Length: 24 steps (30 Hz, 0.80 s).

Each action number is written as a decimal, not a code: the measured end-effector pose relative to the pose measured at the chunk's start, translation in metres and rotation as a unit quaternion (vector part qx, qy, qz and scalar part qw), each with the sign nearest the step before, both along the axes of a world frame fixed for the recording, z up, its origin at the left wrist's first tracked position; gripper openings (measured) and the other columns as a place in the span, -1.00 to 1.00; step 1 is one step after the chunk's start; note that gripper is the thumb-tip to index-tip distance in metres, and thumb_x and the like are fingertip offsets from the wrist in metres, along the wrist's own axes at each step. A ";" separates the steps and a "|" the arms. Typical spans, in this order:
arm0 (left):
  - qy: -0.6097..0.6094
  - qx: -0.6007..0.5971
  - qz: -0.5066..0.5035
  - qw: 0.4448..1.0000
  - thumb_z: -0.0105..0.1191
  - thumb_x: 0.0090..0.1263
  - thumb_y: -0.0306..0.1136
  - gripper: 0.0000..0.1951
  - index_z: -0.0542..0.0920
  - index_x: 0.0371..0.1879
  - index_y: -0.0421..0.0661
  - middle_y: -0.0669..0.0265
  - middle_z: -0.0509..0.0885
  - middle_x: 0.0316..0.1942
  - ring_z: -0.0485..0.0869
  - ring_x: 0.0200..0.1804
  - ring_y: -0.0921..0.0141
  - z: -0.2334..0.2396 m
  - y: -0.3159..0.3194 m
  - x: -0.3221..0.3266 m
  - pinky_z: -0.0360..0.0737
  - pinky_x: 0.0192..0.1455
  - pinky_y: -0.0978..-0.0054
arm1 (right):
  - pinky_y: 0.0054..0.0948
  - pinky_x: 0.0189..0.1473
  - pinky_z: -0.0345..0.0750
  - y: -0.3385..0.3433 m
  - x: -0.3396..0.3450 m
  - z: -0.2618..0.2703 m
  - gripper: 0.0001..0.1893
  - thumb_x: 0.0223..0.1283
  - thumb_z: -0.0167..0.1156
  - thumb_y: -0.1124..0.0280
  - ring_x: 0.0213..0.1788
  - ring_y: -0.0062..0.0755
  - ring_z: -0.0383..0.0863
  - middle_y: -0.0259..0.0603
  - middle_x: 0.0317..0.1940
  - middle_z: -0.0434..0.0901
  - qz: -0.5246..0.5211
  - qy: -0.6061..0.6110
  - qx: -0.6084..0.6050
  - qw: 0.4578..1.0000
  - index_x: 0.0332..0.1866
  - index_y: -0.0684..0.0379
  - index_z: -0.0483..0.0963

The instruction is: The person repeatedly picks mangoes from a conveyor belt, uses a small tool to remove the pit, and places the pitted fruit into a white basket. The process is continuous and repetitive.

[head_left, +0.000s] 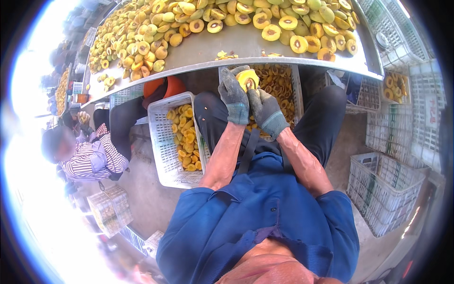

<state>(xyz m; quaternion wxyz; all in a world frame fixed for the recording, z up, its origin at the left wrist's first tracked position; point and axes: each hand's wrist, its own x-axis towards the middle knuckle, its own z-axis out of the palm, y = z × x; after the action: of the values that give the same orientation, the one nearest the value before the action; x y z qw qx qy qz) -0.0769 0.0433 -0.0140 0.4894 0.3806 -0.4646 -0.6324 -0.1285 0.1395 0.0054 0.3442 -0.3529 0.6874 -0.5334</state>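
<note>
A halved yellow stone fruit (248,80) is held up between both gloved hands, its cut face and brown centre showing. My left hand (234,94), in a dark grey glove with a teal cuff, grips the fruit from its left side. My right hand (266,108), gloved alike, touches its lower right edge; whether it also holds a small tool is hidden. Below the hands, between the knees, stands a crate (297,94) of fruit pieces. Just beyond, the metal table (212,48) carries a large heap of halved fruit (149,39).
A white plastic crate (161,149) with fruit pieces stands left of my legs. An empty-looking crate (385,191) sits at the right, near stacked crates (425,106). A co-worker in a striped top (95,156) sits at the left. The table's raised metal edge (198,66) runs just beyond my hands.
</note>
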 end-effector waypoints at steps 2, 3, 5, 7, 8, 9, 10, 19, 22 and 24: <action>0.004 0.012 -0.019 1.000 -0.26 0.69 -0.06 -0.46 0.68 -0.19 -0.29 0.20 0.77 -0.26 0.74 -0.24 0.39 -0.001 0.001 0.003 0.71 -0.11 0.48 | -0.31 -0.29 0.54 0.000 -0.003 0.001 -0.60 0.57 0.01 0.19 -0.39 -0.27 0.65 0.09 -0.43 0.65 0.008 -0.027 0.016 0.999 -0.09 0.40 0.55; -0.007 0.007 -0.014 1.000 -0.26 0.69 -0.05 -0.46 0.68 -0.18 -0.29 0.20 0.77 -0.26 0.74 -0.24 0.40 -0.001 0.001 0.002 0.72 -0.12 0.49 | -0.31 -0.29 0.54 0.000 -0.004 0.003 -0.60 0.57 0.01 0.19 -0.39 -0.28 0.65 0.09 -0.43 0.65 0.014 -0.040 0.024 0.999 -0.09 0.41 0.55; -0.028 -0.003 -0.005 1.000 -0.25 0.69 -0.04 -0.46 0.67 -0.16 -0.29 0.21 0.77 -0.25 0.74 -0.23 0.41 0.002 0.000 -0.001 0.72 -0.13 0.50 | -0.32 -0.30 0.54 0.001 -0.008 0.011 -0.59 0.57 0.00 0.18 -0.39 -0.29 0.65 0.07 -0.42 0.66 0.030 -0.051 0.057 0.997 -0.08 0.40 0.55; 0.002 -0.006 -0.013 1.000 -0.25 0.69 -0.05 -0.47 0.67 -0.14 -0.28 0.21 0.76 -0.24 0.74 -0.23 0.43 0.007 0.001 -0.003 0.72 -0.15 0.52 | -0.34 -0.29 0.54 0.001 -0.011 0.012 -0.59 0.57 0.00 0.17 -0.38 -0.31 0.64 0.02 -0.42 0.67 0.041 -0.038 0.066 0.996 -0.07 0.40 0.55; 0.016 -0.007 -0.017 1.000 -0.25 0.68 -0.05 -0.48 0.67 -0.13 -0.28 0.20 0.76 -0.23 0.74 -0.22 0.43 0.008 0.001 -0.004 0.72 -0.16 0.53 | -0.34 -0.29 0.54 0.002 -0.012 0.007 -0.58 0.57 0.01 0.16 -0.38 -0.32 0.64 -0.02 -0.43 0.66 0.045 -0.018 0.061 0.997 -0.07 0.40 0.56; 0.020 -0.006 -0.022 1.000 -0.26 0.68 -0.06 -0.49 0.66 -0.12 -0.28 0.20 0.76 -0.24 0.74 -0.23 0.43 0.007 0.001 -0.003 0.72 -0.16 0.54 | -0.35 -0.29 0.53 0.004 -0.012 0.002 -0.57 0.57 0.01 0.15 -0.38 -0.33 0.63 -0.07 -0.43 0.66 0.049 0.001 0.055 0.997 -0.07 0.40 0.56; 0.024 -0.004 -0.026 0.999 -0.26 0.68 -0.07 -0.49 0.66 -0.11 -0.28 0.19 0.77 -0.24 0.74 -0.24 0.43 0.005 0.000 -0.002 0.72 -0.16 0.54 | -0.38 -0.33 0.52 0.003 -0.013 -0.001 -0.55 0.57 0.00 0.10 -0.42 -0.37 0.61 -0.12 -0.46 0.64 0.055 -0.024 0.041 0.997 -0.08 0.38 0.56; -0.016 -0.068 -0.069 0.995 -0.37 0.67 0.04 -0.33 0.69 -0.18 -0.36 0.07 0.78 -0.34 0.76 -0.35 0.30 0.016 0.004 0.001 0.75 -0.22 0.40 | -0.60 -0.72 0.18 0.011 -0.025 0.027 -0.41 0.51 -0.11 -0.26 -0.75 -0.68 0.25 -0.43 -0.68 0.36 0.140 -0.289 0.149 0.935 -0.35 0.11 0.46; 0.027 -0.095 -0.165 0.981 -0.40 0.67 0.11 -0.27 0.68 -0.20 -0.38 0.04 0.77 -0.35 0.76 -0.37 0.26 0.011 -0.005 0.004 0.75 -0.22 0.37 | -0.61 -0.76 0.14 0.021 -0.036 0.026 -0.43 0.45 -0.04 -0.30 -0.77 -0.71 0.19 -0.44 -0.69 0.34 0.178 -0.386 0.135 0.895 -0.37 0.05 0.40; 0.072 -0.053 -0.242 0.966 -0.41 0.67 0.11 -0.26 0.68 -0.23 -0.38 0.03 0.77 -0.36 0.76 -0.38 0.26 0.012 -0.009 0.007 0.75 -0.21 0.38 | -0.63 -0.79 0.11 0.025 -0.043 0.028 -0.43 0.41 0.00 -0.33 -0.79 -0.74 0.15 -0.46 -0.70 0.32 0.204 -0.413 0.133 0.878 -0.36 0.03 0.36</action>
<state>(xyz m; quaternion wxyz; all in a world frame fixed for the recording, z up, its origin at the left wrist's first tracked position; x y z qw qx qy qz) -0.0698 0.0339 -0.0017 0.3734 0.1839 -0.5390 -0.7323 -0.1714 0.1648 0.0330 0.7417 -0.1842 0.4596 -0.4524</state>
